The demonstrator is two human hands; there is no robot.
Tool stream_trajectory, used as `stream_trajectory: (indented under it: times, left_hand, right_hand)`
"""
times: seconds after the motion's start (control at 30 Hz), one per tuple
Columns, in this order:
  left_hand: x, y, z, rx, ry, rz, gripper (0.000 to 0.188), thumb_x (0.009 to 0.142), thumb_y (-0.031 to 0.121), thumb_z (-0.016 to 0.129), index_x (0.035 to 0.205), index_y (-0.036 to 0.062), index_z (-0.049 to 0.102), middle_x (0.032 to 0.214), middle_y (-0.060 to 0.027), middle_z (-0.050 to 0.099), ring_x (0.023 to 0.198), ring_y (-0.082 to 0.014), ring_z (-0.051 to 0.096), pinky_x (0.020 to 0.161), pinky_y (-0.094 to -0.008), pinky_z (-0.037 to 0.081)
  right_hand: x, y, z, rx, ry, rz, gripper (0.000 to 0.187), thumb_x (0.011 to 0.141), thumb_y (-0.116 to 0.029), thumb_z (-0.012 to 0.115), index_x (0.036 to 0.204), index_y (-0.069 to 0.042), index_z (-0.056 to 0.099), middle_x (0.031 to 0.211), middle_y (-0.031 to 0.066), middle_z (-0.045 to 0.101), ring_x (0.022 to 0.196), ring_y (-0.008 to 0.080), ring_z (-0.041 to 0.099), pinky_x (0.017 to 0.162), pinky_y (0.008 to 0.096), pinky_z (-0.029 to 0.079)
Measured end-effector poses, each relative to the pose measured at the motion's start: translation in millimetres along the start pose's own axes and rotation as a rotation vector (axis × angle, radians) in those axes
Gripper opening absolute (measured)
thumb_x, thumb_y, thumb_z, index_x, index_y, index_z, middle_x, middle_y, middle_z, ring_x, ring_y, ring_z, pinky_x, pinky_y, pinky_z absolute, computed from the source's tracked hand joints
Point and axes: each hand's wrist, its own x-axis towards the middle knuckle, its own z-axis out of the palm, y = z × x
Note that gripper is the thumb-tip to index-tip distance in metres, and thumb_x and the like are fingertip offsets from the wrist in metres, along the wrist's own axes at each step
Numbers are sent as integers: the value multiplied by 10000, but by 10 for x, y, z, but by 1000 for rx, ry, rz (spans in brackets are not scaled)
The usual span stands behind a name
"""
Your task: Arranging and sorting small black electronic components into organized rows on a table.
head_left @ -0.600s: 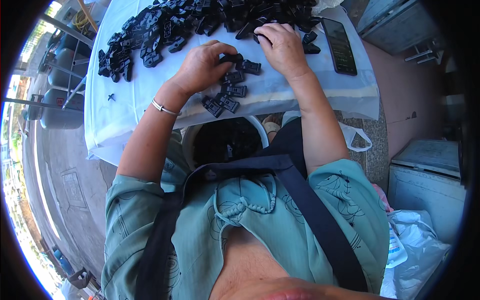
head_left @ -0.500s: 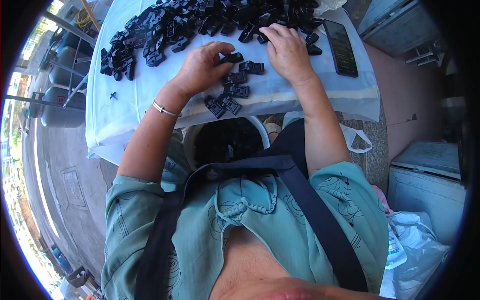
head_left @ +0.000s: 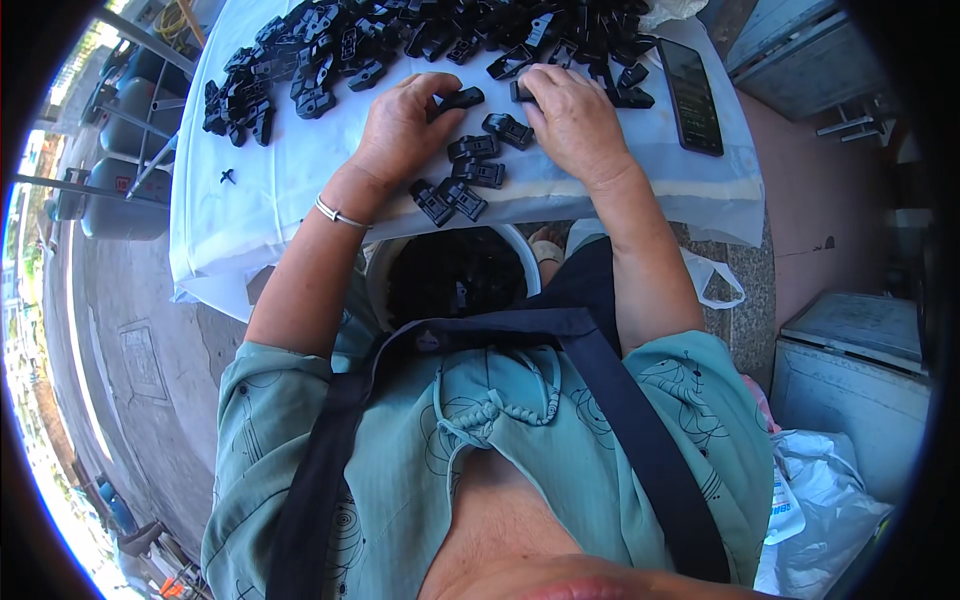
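Between the thumb and fingers of my left hand [head_left: 403, 122] is a black plastic part [head_left: 458, 101], held just above the white-covered table [head_left: 290, 185]. My right hand [head_left: 578, 120] pinches another black plastic part [head_left: 521, 91] at its fingertips, mostly hidden by the fingers. Below and between the hands lie several loose black plastic clips [head_left: 478, 172], some side by side near the table's front edge. A big heap of the same black parts [head_left: 330, 55] spreads along the far side, past both hands.
A dark smartphone [head_left: 690, 97] lies at the table's right. Below the front edge, between my legs, stands a white bucket [head_left: 533, 270] with black parts in it. A tiny black piece [head_left: 227, 177] sits at the table's left. Metal cabinets [head_left: 850, 345] stand to the right.
My right hand has drawn slightly nearer and now has a black part at its fingertips. My left hand keeps its part, tilted a little differently. One loose clip has turned.
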Motion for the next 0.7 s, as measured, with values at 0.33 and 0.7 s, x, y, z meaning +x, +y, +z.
stream_trajectory:
  times: [0.33,0.7]
  left_hand:
    - [-164,63,-75,173,12,295,238,781,74,685,1012,106,641,1010,-77,631,926,-272,618,792,-355,522]
    - [-153,37,-41,-9,-17,-21,283,771,110,693,1043,86,617,965,-88,654,807,-246,652,723,-328,535]
  right_hand:
    - [-117,-22,-150,265,57,-185,215,802,-110,688,1016,-114,697,1190,86,597,1005,251,603,885,371,451]
    - [12,-225,174,410,200,-280,187,835,-52,640,1016,-47,684,1037,113,646,987,257,624,836,326,515]
